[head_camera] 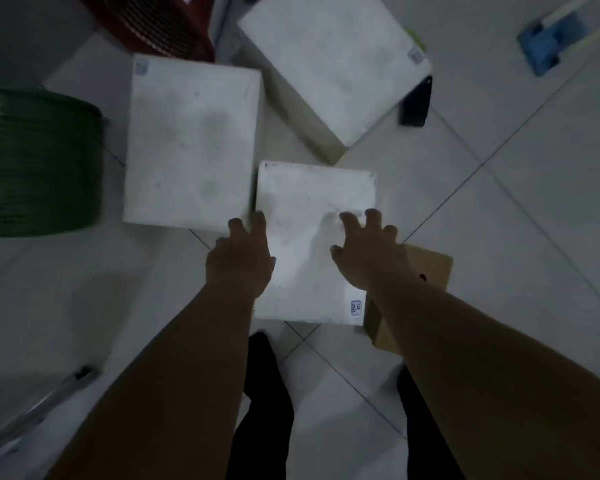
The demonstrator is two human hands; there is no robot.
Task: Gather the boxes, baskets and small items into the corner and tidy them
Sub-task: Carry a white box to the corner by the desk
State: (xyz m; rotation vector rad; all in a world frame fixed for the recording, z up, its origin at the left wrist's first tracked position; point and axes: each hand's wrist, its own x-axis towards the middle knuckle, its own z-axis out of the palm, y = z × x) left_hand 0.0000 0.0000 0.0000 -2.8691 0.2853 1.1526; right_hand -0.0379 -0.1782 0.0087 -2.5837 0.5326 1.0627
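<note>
Head view, hands: left hand (239, 261) and right hand (368, 251), fingers spread wide, lie on the near white box (312, 258).
Head view, boxes: it sits just beside a second white box (191, 140).
Progress: partly gathered, seemingly; green basket (39, 161) near, blue item (548, 43) well apart.

My left hand (239, 261) and right hand (368, 254) lie on the centre box (312, 188). A second box (191, 143) sits just beside it, upper left; a third box (333, 64) upper right. A basket (39, 161) stands at the left edge. A carton (433, 268) lies just right of the centre box.
</note>
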